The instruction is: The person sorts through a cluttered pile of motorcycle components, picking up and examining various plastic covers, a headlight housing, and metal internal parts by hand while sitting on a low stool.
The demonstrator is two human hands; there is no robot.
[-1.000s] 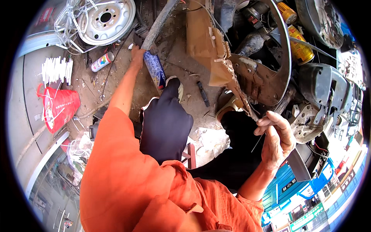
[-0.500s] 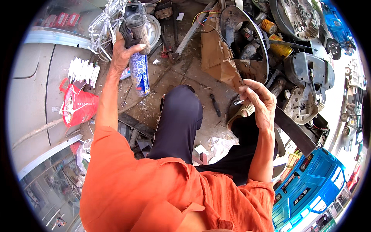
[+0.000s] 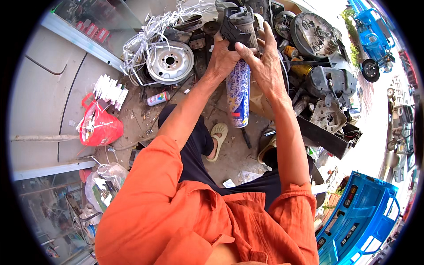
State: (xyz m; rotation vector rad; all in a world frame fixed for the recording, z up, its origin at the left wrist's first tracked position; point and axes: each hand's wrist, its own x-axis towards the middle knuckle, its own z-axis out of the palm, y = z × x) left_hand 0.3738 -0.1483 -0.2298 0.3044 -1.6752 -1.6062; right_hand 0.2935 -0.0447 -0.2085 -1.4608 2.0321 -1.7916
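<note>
Both my hands are raised in front of me around a tall bottle (image 3: 238, 95), its lower part blue-and-white patterned and its top clear and jar-like. My left hand (image 3: 222, 59) is closed at the bottle's left side, by a dark, angular black piece (image 3: 233, 32) lying against the clear upper part. On the other side, my right hand (image 3: 267, 70) wraps the bottle, its thumb reaching across the front toward the black piece. Some fingers of both hands are hidden behind the bottle, so I cannot tell which hand grips the black piece.
A white wheel rim (image 3: 170, 62) and tangled white straps (image 3: 143, 42) lie at far left, near a small spray can (image 3: 158, 98). A red bag (image 3: 101, 128) stands at left. Greasy machine parts (image 3: 331, 84) are piled at right. A blue vehicle (image 3: 357, 212) is beyond.
My left hand has brought the bottle and black piece rightward to the middle. My right hand has moved up from beside the cardboard and joined it on the bottle. The view has shifted.
</note>
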